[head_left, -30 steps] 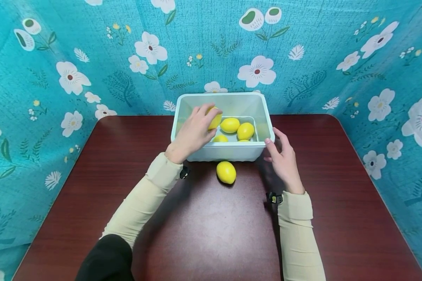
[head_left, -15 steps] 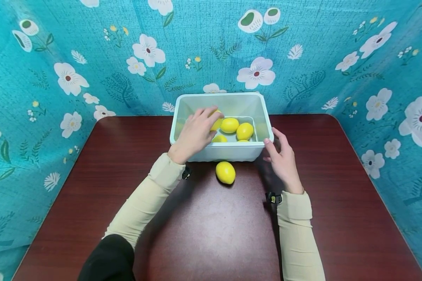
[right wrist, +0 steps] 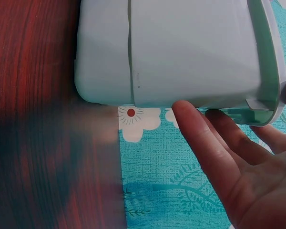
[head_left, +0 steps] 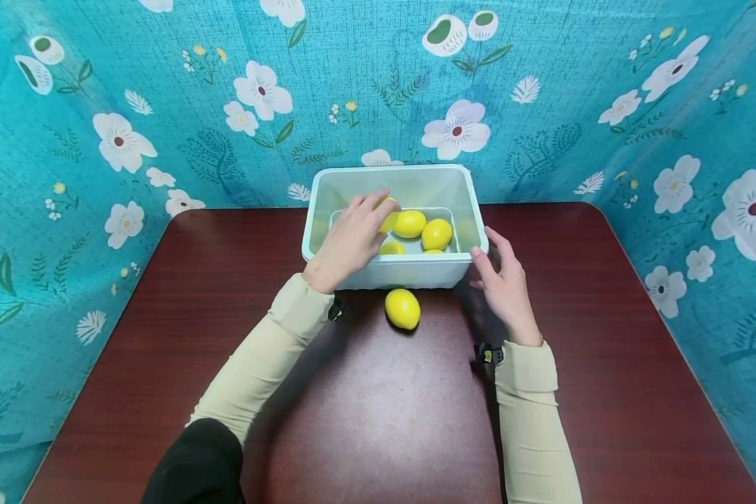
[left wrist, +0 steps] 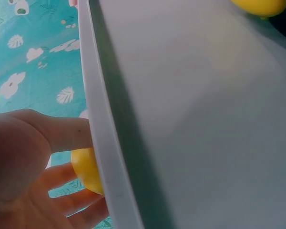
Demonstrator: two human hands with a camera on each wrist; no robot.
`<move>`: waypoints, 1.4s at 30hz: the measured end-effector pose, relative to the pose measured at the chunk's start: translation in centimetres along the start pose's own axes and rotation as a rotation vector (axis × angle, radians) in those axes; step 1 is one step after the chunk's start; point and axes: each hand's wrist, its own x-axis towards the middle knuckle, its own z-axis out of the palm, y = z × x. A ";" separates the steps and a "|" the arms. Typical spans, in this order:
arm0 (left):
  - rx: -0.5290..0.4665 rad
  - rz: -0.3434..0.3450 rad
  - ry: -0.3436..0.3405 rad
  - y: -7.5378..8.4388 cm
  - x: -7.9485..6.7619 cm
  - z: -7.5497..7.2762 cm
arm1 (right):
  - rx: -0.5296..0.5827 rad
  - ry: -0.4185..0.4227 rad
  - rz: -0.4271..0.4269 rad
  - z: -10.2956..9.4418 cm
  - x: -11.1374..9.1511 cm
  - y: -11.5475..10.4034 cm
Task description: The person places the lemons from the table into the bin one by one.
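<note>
A pale green-white plastic bin stands near the far edge of the table. My left hand reaches over its front rim and holds a lemon between thumb and fingers; the hand hides part of that fruit. Several more lemons lie on the bin's floor, some partly behind the front wall. At the front right corner, my right hand grips the bin, thumb at the rim and fingers along the side below the lip. One loose lemon sits on the table just in front of the bin.
The dark red-brown tabletop stretches toward me and to both sides. A turquoise floral cloth hangs close behind the bin and on either side of the table.
My left hand has lowered slightly and moved a little right inside the bin, with the lemon still in it. The right hand, bin and loose lemon stay in place.
</note>
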 end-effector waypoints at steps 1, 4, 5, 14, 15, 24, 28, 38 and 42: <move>-0.005 -0.002 -0.002 0.0 0.1 0.0 | -0.002 -0.001 0.001 0.0 0.0 0.0; -0.021 -0.003 0.011 0.0 0.3 0.1 | -0.002 0.000 0.004 0.0 0.0 0.1; -0.028 -0.005 0.017 0.0 0.4 0.1 | -0.003 0.001 0.004 0.0 0.0 0.1; -0.052 0.003 0.102 -0.4 0.2 0.2 | 0.006 -0.001 0.008 0.0 0.0 -0.1; -0.049 0.000 0.108 -0.4 0.1 0.2 | 0.006 -0.001 0.007 0.0 0.0 -0.2; -0.055 0.024 0.163 -0.1 -1.0 -0.7 | 0.002 -0.007 0.003 0.0 -0.1 -0.3; -0.049 0.040 0.179 0.2 -1.4 -0.9 | 0.003 -0.006 0.003 0.0 -0.1 -0.3; 0.018 0.051 0.212 1.0 -2.3 -1.0 | 0.001 -0.004 0.000 0.1 -0.1 -0.3; 0.035 0.079 0.239 1.5 -2.7 -1.2 | -0.003 -0.005 -0.002 0.0 -0.1 -0.3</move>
